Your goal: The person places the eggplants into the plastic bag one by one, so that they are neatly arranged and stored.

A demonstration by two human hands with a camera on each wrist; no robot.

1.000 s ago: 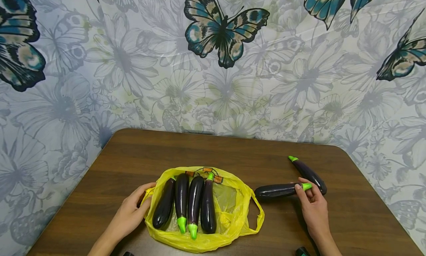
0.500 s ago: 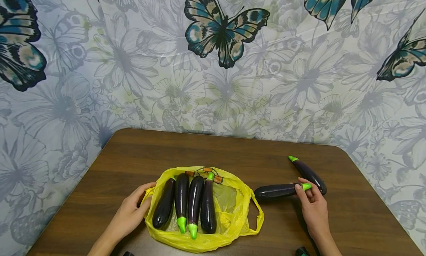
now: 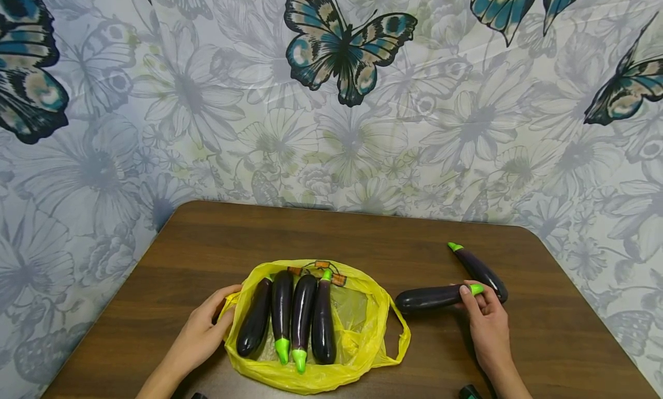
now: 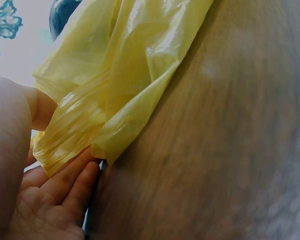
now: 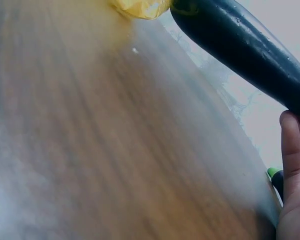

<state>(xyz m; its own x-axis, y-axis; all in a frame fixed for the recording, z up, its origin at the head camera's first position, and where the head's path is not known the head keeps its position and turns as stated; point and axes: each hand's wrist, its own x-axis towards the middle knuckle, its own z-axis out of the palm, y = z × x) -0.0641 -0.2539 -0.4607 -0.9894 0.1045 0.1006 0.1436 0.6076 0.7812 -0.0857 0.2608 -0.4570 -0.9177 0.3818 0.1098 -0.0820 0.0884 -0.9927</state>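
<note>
A yellow plastic bag (image 3: 362,335) lies spread on the table with its mouth wide, and several glossy eggplants (image 3: 323,324) rest side by side inside. At its left side my left hand (image 3: 202,333) holds the bag's edge; the left wrist view shows gathered yellow plastic (image 4: 79,125) between thumb and fingers. To the bag's right, my right hand (image 3: 491,330) pinches an eggplant (image 3: 427,298) near its green stem, thumb in front. Its blunt end points left, close to the bag's handle loop. Behind that hand, another eggplant (image 3: 481,272) lies slanted on the table.
Small orange-brown pieces (image 3: 322,264) joined by a dark line show along the bag's back rim. The brown wooden table (image 3: 223,232) has rounded far corners and meets a butterfly-patterned cloth (image 3: 362,151). Small dark objects (image 3: 469,392) show at the bottom edge by the wrists.
</note>
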